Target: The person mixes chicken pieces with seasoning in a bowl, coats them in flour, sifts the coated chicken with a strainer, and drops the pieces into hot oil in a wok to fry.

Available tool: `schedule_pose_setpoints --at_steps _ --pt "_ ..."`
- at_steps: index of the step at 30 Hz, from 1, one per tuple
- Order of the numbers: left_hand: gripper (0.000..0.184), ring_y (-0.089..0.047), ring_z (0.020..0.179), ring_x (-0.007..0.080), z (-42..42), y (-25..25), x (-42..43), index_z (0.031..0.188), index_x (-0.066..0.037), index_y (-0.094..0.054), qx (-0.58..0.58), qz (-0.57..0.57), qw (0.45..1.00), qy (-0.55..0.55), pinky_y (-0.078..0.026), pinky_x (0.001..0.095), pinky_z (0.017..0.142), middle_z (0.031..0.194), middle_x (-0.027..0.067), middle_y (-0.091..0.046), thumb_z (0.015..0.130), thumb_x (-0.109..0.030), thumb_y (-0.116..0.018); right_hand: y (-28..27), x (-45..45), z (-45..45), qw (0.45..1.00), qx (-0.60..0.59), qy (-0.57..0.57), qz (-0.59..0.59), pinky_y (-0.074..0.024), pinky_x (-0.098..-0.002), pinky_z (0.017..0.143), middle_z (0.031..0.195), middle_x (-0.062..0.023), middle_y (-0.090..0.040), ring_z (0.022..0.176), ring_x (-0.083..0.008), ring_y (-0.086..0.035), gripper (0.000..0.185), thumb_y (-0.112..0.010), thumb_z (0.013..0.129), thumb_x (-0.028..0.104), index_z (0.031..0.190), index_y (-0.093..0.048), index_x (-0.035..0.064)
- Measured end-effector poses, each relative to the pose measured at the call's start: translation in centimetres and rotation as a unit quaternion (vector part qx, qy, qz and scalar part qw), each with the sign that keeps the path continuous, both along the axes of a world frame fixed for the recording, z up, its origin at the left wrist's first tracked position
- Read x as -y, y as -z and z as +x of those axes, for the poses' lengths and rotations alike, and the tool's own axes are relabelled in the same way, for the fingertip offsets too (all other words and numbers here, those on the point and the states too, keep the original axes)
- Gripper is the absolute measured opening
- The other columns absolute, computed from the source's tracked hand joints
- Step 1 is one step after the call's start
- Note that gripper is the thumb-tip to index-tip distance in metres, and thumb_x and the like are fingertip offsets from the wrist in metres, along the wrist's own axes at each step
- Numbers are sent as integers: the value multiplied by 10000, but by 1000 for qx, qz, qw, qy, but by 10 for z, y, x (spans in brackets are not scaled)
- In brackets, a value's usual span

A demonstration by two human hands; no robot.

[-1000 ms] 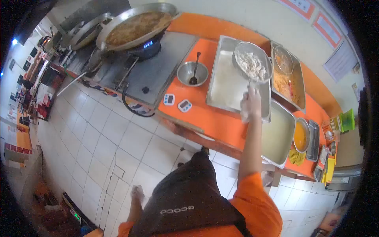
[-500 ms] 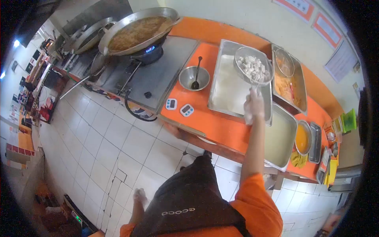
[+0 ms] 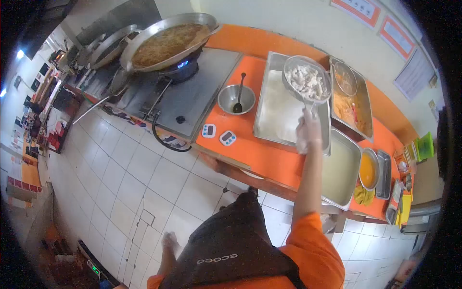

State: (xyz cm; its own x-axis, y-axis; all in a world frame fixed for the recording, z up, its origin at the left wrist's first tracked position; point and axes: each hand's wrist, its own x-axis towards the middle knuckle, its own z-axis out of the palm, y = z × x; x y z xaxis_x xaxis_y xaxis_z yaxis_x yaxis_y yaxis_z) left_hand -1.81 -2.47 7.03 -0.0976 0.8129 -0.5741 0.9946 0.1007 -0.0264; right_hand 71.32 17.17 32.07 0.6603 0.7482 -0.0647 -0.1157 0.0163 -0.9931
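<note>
My right hand (image 3: 309, 129), in a clear glove, is closed around the handle of a round mesh strainer (image 3: 294, 91). The strainer is over the right end of a metal tray (image 3: 279, 113) with a layer of white powder. White-coated pieces (image 3: 308, 83) lie in the mesh. Whether the strainer touches the tray rim, I cannot tell. My left hand (image 3: 171, 240), also gloved, hangs low beside the dark apron (image 3: 219, 241) above the floor. Its fingers look loosely apart, with nothing seen in them.
A large wok (image 3: 168, 41) of bubbling brown liquid sits over a lit blue flame. Nearby on the orange counter (image 3: 240, 154) are a metal bowl (image 3: 228, 100) with a dark spoon, two timers (image 3: 227, 138), a pan of pale liquid (image 3: 339, 166) and an orange-filled bowl (image 3: 369, 168).
The white pieces have shifted and spread within the strainer. The strainer has moved very slightly left. My left hand stays where it was.
</note>
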Motion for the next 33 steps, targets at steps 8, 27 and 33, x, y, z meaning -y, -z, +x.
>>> schedule_pose_setpoints --at_steps 8,27,33 --pt "311 -634 1006 302 31 -28 -31 1105 -81 -615 -82 -84 977 180 -501 385 799 1052 156 -663 925 -316 -520 -43 -25 1 998 -20 0 -65 -498 -376 606 800 -132 -559 682 -276 -580 252 -574 913 227 1063 -564 24" --pt "303 -607 1042 262 17 -16 -27 1038 -100 -608 -116 -92 966 213 -466 354 891 1072 123 -641 834 -322 -577 30 -16 16 955 -224 -105 161 -450 -293 484 678 -17 -529 565 -123 -545 203 -547 924 168 1109 -566 88" --pt "267 -598 1039 253 -5 1 -32 1047 -103 -597 -59 -50 989 130 -461 373 878 1073 121 -640 866 -285 -527 8 -13 18 978 -21 -111 178 -474 -307 555 771 -55 -588 666 -171 -589 234 -553 894 182 1101 -578 77"
